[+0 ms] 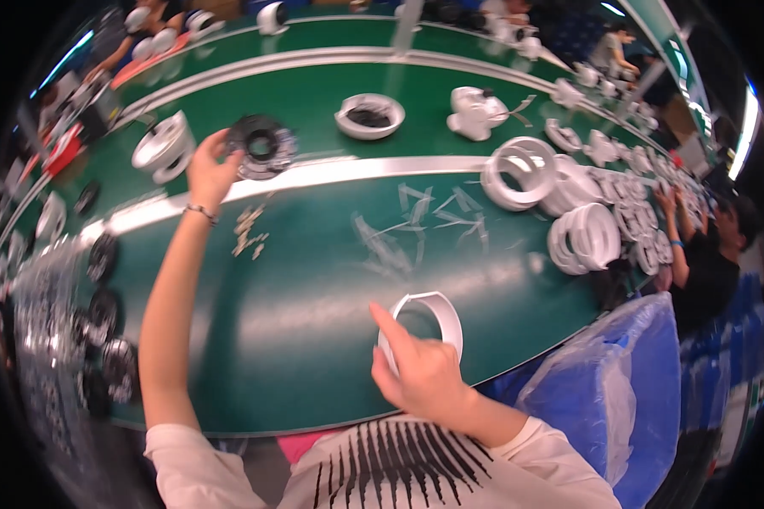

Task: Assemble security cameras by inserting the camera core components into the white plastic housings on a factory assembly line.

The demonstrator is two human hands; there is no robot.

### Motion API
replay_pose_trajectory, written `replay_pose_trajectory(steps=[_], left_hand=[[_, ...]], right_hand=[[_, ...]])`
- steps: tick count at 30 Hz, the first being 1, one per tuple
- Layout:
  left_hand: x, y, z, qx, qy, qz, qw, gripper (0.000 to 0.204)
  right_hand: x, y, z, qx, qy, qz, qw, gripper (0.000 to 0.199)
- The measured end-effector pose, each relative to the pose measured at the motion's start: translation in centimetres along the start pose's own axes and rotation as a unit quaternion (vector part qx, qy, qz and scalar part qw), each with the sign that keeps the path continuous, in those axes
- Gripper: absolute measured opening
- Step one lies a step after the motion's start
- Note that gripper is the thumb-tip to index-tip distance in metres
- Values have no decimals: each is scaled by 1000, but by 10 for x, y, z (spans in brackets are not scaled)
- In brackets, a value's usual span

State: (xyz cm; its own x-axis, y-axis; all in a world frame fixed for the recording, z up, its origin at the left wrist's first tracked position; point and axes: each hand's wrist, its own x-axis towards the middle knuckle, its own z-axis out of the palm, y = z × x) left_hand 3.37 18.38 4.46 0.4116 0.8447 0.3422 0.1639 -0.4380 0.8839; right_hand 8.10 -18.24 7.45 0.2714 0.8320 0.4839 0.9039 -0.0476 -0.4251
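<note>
Far out on the left, my left hand point(211, 172) grips a black round part point(245, 165) with a hole in its middle, by its left edge. The part is held up over the pale rail between the work table and the belt. Close to my body, my right hand point(423, 377) is closed at the lower side of a white plastic ring point(452, 326). Its index finger stretches out across the ring's opening. My hand covers the ring's lower part, so the exact grip is partly hidden.
Clear plastic strips point(390, 237) and small beige pieces point(249, 231) lie on the green table point(314, 339). White rings point(520, 174) are stacked at right. On the belt stand a white bowl-shaped housing point(370, 116) and other white housings point(477, 113). Black round parts point(104, 310) line the left edge. A co-worker point(713, 254) works at right.
</note>
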Motion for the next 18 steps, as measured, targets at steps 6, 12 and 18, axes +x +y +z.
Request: replay_pose_trajectory(steps=[6, 12, 18], left_hand=[[-140, 14, -20, -236, -5, -15, 972, 43], [-170, 16, -35, -289, -1, -48, 956, 42], [-178, 24, -32, -295, -37, -29, 954, 43]], right_hand=[[9, 14, 55, -16, -99, 58, 993, 56], [15, 14, 7, -61, -91, 2, 994, 95], [4, 30, -7, -23, -287, 112, 951, 113]])
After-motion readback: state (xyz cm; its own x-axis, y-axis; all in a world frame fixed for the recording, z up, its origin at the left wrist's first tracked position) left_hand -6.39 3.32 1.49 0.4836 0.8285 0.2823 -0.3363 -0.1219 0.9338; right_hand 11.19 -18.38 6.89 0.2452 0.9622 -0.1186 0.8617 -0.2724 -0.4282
